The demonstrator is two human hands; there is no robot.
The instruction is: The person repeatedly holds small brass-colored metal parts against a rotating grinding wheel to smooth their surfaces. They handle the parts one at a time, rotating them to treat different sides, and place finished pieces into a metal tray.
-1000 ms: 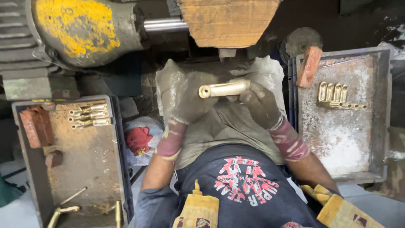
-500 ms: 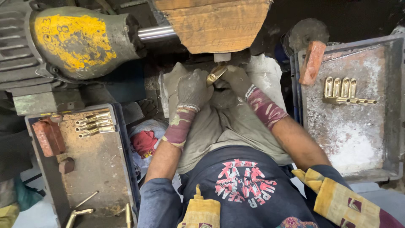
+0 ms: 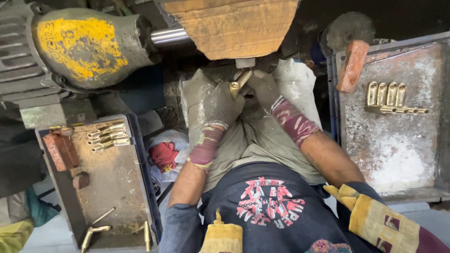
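Head view shows a small shiny gold-coloured metal handle piece (image 3: 240, 82) just above the middle of the picture, held up toward the big flat brown buffing wheel (image 3: 233, 26) at 12 o'clock. It looks hard and stiff, a bit heavy for how small it is, and smooth enough to slip. It will not bend or break easily. The best place to hold it seems to be at both ends, well back from the wheel. The left hand (image 3: 220, 103), in a dirty grey cloth glove, is wrapped tight around the near end of the piece. The right hand (image 3: 264, 86), also gloved, pinches the far end from the 3 o'clock side. At 10 o'clock sits a grey motor with a worn yellow patch (image 3: 82, 44). At 8 o'clock a rusty metal tray (image 3: 115, 187) holds dull gold pieces (image 3: 107, 136). At 3 o'clock a dusty white-powdered tray (image 3: 398, 164) holds a neat row of bright gold pieces (image 3: 391, 99).
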